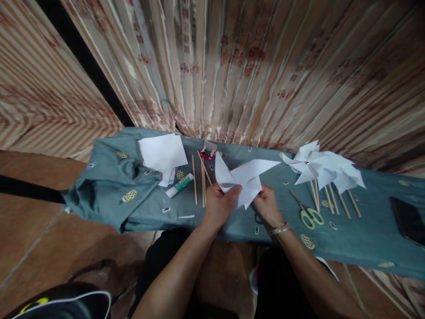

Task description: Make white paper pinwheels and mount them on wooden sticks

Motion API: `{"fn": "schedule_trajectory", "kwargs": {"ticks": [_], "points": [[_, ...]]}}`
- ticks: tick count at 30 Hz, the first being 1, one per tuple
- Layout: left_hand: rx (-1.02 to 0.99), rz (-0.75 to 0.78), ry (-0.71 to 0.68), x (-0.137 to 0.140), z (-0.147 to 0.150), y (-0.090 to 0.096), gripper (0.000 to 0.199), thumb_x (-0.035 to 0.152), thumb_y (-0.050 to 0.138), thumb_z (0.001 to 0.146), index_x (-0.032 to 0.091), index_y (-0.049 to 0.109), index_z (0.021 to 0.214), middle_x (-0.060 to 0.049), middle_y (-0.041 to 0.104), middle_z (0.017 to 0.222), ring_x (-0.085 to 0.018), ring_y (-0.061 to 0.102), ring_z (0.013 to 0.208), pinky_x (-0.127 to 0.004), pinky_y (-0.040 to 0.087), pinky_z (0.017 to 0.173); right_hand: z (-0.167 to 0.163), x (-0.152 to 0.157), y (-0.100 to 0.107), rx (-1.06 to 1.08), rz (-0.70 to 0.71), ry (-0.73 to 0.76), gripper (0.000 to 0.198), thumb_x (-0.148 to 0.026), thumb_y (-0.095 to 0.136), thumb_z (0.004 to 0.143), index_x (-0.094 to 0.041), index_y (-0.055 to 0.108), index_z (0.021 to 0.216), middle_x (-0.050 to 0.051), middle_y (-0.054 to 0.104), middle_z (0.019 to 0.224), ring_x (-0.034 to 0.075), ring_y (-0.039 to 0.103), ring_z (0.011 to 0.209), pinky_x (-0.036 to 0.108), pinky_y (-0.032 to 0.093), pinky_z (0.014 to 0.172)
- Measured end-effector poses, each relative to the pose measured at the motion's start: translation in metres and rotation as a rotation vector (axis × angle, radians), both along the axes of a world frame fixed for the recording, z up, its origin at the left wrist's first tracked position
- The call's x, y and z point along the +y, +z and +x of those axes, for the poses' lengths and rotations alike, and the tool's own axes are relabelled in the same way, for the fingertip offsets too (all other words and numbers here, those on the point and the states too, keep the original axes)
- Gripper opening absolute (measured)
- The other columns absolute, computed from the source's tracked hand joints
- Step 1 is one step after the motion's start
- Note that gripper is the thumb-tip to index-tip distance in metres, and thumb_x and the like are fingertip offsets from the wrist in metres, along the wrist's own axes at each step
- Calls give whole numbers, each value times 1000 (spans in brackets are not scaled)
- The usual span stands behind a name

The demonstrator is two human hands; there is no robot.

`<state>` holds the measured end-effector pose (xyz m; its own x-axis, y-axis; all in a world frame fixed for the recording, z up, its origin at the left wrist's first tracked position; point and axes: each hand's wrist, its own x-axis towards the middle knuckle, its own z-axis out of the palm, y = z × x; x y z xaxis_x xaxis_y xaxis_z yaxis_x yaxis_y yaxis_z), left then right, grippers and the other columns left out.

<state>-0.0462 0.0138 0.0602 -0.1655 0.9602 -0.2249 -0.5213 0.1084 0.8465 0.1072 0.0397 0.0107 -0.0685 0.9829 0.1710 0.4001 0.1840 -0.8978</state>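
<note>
Between my hands is a white paper pinwheel [247,179], its blades partly folded and held above the cloth-covered table. My left hand [221,201] pinches its left side, with the thumb pressed near the middle. My right hand [267,204] grips the lower right edge; some of its fingers are hidden. Behind and left of the pinwheel, several wooden sticks [195,181] lie near a small open red box [207,151] of small dark pieces. To the right rest scissors with pale green handles [310,217] and a group of white pinwheels on sticks [327,166].
A stack of white paper [163,151] and a green-and-white glue stick [179,185] lie on the left of the green tablecloth [142,217]. A black phone-like object [407,219] is at the far right. A pleated curtain [232,66] hangs behind the table.
</note>
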Motion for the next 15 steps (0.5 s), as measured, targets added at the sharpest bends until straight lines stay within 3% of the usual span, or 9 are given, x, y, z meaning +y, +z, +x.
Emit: {"fn": "schedule_trajectory", "kwargs": {"ticks": [4,10,15], "points": [[-38,60,242,12,-35,9,19,23,83,53,15,75,68,-3,76,71,-15,67,63,-26,54,65,-27,34,16,-272,66,100,29,-29,50,88,-19,76,95,2,76,76,19,67,66,31,54,67],[-55,133,518,22,-90,17,27,22,85,48,14,74,72,-7,77,77,-19,71,74,-29,57,75,-83,86,47,-706,165,223,30,-17,50,91,-16,74,109,11,77,104,24,70,95,33,50,86],[23,134,623,19,-111,15,31,24,84,49,14,75,78,-7,78,84,-19,71,79,-28,57,75,-124,119,62,-1009,231,334,32,-13,43,95,-11,74,104,18,75,108,27,66,106,35,46,93]]}}
